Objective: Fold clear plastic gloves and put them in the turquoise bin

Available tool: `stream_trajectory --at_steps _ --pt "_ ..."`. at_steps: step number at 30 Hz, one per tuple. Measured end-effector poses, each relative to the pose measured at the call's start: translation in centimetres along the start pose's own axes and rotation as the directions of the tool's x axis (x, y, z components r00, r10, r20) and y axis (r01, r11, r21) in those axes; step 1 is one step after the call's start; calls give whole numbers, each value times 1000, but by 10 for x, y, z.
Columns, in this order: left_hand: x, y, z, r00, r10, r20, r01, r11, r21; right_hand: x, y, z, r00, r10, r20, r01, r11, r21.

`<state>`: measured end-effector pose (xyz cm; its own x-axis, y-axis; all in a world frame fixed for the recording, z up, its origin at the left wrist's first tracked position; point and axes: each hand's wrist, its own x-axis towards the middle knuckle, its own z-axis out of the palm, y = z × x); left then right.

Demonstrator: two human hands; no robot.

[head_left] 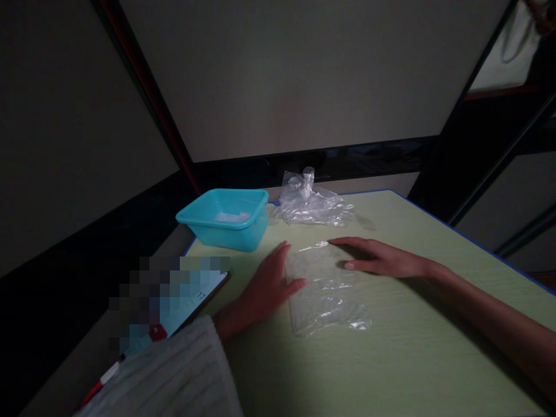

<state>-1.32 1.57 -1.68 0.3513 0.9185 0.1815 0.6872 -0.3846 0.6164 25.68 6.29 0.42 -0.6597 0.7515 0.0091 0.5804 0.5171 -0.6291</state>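
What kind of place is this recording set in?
Probably a dim indoor work or packing station. A pale green table stands against plain wall panels, with a teal plastic tub, a heap of clear plastic bags, and one flat clear bag under both hands.

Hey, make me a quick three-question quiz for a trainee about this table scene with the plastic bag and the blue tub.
1. True or false: both hands rest flat on the clear plastic bag lying on the table.
2. Multiple choice: where does the turquoise tub stand relative to the left hand? A) beyond it, toward the table's far left corner B) right of the right hand C) on top of the flat bag
3. Fill in: behind the flat bag, near the far edge, lies a crumpled heap of clear ____.

Key: 1 true; 2 A; 3 plastic.
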Motion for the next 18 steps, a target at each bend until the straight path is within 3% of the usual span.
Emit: stream_trajectory --at_steps 1,4,10,18 --pt "3 -5 1 993 -48 -109 44 998 -45 3 2 3 997 -27 -70 29 999 23" --pt "11 -16 1 974 -88 -207 79 995 -55 10 4 12 965 -111 -236 119 993 20" --pt "16 -17 -3 966 -114 -232 117 993 -1 14 2 19 943 -133 -305 135 991 -13" --pt "29 -14 3 951 -180 -250 223 963 154 21 5 25 906 -19 -423 7 1000 -29"
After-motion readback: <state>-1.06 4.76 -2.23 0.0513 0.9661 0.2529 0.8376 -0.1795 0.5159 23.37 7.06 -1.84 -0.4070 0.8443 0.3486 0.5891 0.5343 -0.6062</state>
